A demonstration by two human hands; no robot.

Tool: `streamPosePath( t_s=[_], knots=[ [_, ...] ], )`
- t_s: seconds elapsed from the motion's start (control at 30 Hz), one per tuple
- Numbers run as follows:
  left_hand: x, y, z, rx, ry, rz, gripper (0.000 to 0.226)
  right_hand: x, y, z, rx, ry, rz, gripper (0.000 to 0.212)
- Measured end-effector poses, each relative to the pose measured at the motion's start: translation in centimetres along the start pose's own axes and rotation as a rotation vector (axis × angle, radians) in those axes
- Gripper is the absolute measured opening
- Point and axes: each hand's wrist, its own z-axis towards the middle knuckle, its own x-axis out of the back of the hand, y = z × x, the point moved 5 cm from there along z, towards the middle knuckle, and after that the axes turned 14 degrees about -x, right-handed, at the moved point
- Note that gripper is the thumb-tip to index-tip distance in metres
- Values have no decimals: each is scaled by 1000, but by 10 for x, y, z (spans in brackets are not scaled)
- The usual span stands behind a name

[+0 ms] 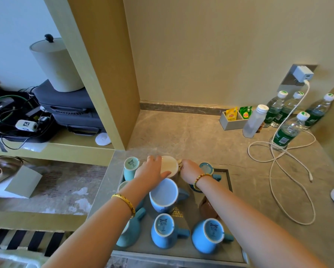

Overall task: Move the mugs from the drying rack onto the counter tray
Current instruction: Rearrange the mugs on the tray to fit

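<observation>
A grey tray (227,192) lies on the stone counter and carries several mugs. Most are blue or teal and stand upside down; one blue mug (164,195) stands upright at the middle. At the tray's far edge a cream mug (170,165) stands upside down. My left hand (151,170) grips its left side, and my right hand (190,170) holds its right side. A teal mug (131,167) stands left of my left hand, another teal mug (206,168) just behind my right hand. A brown mug (207,207) is partly hidden under my right forearm.
Several water bottles (287,130) and a tea-bag box (232,118) stand at the back right. A white charger cable (278,155) loops over the counter beside the tray. A wooden partition (112,74) rises on the left, with bags and a lamp on the shelf behind it.
</observation>
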Motion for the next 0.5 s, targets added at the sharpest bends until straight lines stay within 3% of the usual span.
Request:
streamPosePath(
  t_s=[0.1,0.2,0.33,0.5],
  knots=[
    [3,3,-11,-101,28,-73,64,-11,6,-9,-5,42,41,24],
    [-2,9,-21,-268,-126,-87,62,-16,21,-17,-112,80,4,28],
    [-11,8,-35,-355,-276,-40,82,-33,29,-37,-173,-90,-133,19],
    [-17,8,-39,-386,-337,4,99,-41,29,-51,-251,-95,3,30]
  ],
)
